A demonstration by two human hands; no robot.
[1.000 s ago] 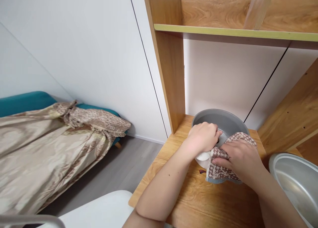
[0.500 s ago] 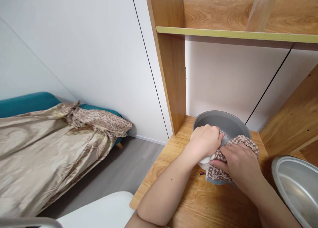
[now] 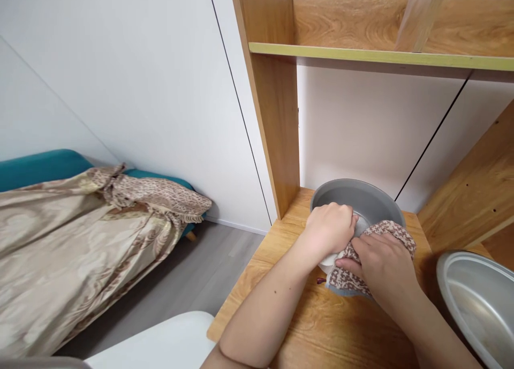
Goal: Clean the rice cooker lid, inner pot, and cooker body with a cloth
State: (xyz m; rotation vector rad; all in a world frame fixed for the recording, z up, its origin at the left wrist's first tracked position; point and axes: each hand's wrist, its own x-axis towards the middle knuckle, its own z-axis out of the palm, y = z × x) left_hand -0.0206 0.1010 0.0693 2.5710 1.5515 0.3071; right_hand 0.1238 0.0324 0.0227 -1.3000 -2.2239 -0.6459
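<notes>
A round grey pot [image 3: 357, 189] stands on the wooden desk [image 3: 321, 326], close to the wall panel. My left hand [image 3: 331, 225] is closed over its near-left rim, fingers curled inward and partly hidden. Draped across the near-right rim is a brown-and-white patterned cloth [image 3: 345, 279] with a grey-blue edge. My right hand [image 3: 383, 259] presses that cloth against the pot, thumb outside and the other fingers over the top. A small dark red thing [image 3: 321, 280] sticks out beside the cloth's left edge. Much of the pot's near side is hidden by my hands and the cloth.
At the right lies a shiny metal basin [image 3: 474, 294], partly cut off by the frame. A wooden shelf [image 3: 361, 55] spans above the pot, with an upright side board [image 3: 277, 128]. To the left are a white seat [image 3: 160, 342] and a couch under a beige cover [image 3: 80, 251].
My right hand and the cloth have slid very slightly left along the rim. My left hand keeps its grip, and the view has shifted a little.
</notes>
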